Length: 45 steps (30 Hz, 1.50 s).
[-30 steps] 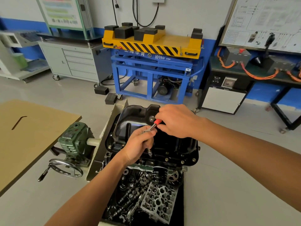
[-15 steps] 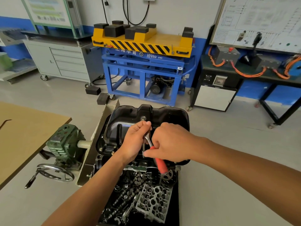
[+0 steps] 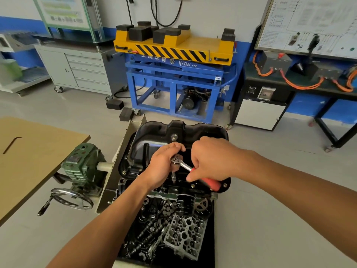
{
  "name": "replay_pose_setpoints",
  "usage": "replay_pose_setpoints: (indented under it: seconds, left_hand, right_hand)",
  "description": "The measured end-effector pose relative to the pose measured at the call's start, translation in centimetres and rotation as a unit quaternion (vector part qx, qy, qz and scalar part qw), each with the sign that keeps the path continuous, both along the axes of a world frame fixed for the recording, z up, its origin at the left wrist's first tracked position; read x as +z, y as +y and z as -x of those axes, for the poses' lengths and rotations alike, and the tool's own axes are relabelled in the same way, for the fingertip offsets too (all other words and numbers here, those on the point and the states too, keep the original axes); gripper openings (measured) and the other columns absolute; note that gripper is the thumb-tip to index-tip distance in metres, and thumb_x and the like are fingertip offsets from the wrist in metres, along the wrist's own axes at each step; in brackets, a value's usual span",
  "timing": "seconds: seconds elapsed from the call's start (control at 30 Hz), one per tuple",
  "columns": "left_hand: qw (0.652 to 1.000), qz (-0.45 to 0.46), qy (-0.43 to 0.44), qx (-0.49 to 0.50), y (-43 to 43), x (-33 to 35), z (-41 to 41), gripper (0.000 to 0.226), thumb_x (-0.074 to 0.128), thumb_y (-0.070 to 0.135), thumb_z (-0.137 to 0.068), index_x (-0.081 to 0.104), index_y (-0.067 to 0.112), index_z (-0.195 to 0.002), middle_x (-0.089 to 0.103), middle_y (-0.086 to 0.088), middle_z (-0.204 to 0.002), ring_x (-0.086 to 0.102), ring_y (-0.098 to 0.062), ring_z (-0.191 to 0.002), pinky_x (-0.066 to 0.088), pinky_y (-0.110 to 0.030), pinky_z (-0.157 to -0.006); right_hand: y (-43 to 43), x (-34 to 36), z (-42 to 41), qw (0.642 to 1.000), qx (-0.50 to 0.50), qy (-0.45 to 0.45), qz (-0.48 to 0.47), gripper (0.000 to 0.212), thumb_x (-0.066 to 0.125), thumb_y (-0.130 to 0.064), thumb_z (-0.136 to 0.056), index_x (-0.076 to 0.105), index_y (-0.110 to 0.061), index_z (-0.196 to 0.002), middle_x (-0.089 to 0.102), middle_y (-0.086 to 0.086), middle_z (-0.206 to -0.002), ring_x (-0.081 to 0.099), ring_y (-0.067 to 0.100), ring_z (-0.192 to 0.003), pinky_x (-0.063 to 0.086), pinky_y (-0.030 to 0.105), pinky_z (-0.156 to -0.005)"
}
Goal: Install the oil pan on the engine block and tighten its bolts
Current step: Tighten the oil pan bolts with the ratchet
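The black oil pan (image 3: 210,130) sits at the centre of the frame, lying on top of the engine block (image 3: 123,188), its bolted flange running round the block's upper edge; a bolt head (image 3: 124,172) shows on the flange at the left, and others along the near edge. The left hand (image 3: 164,167) has its fingers curled round the head of a ratchet wrench (image 3: 185,166), cupping it from the left; a short extension (image 3: 173,176) drops straight down from that head to the pan's near flange. The right hand (image 3: 210,159) is wrapped round the wrench's red handle, whose end pokes out to the lower right of the hand; the handle slants down towards the right of the frame.

Below the pan, at lower centre, a dark tray (image 3: 211,238) holds loose engine parts, among them a pale cylinder head (image 3: 185,235); a black oil filter (image 3: 185,204) stands just under the pan's near edge. Left of the block is a green gearbox (image 3: 83,163) with a handwheel (image 3: 71,198); further left, a wooden worktop (image 3: 38,155). A yellow and blue lift table (image 3: 173,47) stands at upper centre.
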<state>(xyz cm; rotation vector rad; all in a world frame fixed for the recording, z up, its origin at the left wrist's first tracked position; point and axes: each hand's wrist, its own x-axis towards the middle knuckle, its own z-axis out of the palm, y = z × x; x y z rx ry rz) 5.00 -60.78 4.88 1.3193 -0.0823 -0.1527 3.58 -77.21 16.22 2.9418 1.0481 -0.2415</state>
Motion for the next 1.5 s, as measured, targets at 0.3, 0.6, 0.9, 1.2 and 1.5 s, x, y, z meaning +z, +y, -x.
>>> replay_pose_setpoints:
  seconds: [0.3,0.6,0.9,1.2,1.5]
  left_hand:
    - [0.996,-0.015,-0.014,-0.086,-0.5,0.2,1.3,0.079,0.025,0.068,-0.095,0.063,0.001,-0.110,0.024,-0.002,-0.050,0.014,-0.020,-0.051,0.019,-0.031,-0.055]
    - [0.992,0.011,-0.059,-0.112,0.4,0.0,2.0,0.045,0.051,0.046,-0.090,0.048,0.007,-0.069,0.027,0.003,-0.048,0.016,-0.018,-0.049,0.012,-0.041,-0.061]
    - [0.998,0.019,-0.045,0.041,0.9,-1.0,1.4,0.047,0.055,0.043,-0.092,0.053,-0.003,-0.087,0.035,0.001,-0.049,0.029,-0.017,-0.051,0.031,-0.028,-0.056]
    - [0.995,-0.003,-0.028,0.091,0.0,-0.5,0.8,0.033,0.054,0.041,-0.092,0.063,0.015,-0.074,0.039,0.001,-0.049,0.035,-0.015,-0.048,0.036,-0.025,-0.052]
    - [0.996,0.021,-0.013,0.087,-0.4,0.2,1.1,0.037,0.051,0.023,-0.103,0.068,0.020,-0.071,0.045,-0.005,-0.063,0.038,-0.014,-0.056,0.030,-0.031,-0.056]
  right_hand:
    - [1.7,-0.5,-2.3,0.983,0.014,-0.183,0.028,0.026,0.059,-0.016,-0.092,0.043,-0.023,-0.073,0.041,-0.002,-0.072,0.053,0.026,-0.071,0.028,0.031,-0.049]
    - [3.6,-0.6,-3.7,0.985,0.120,-0.116,-0.030,0.007,0.058,-0.016,-0.088,0.059,-0.021,-0.092,0.034,-0.011,-0.078,0.048,0.019,-0.078,0.027,0.031,-0.050]
    - [0.6,-1.6,-3.2,0.987,0.060,-0.145,-0.030,0.017,0.050,-0.036,-0.096,0.060,-0.021,-0.096,0.050,-0.006,-0.089,0.057,0.023,-0.086,0.041,0.035,-0.061]
    - [-0.4,-1.0,0.2,0.995,0.007,-0.066,-0.072,0.046,0.059,-0.046,-0.091,0.052,-0.020,-0.054,0.050,-0.003,-0.049,0.052,0.016,-0.050,0.046,0.033,-0.050]
    - [2.3,-2.4,2.3,0.990,0.037,0.060,-0.118,0.059,0.056,-0.055,-0.093,0.058,-0.017,-0.048,0.045,-0.003,-0.041,0.043,0.013,-0.038,0.032,0.025,-0.047]
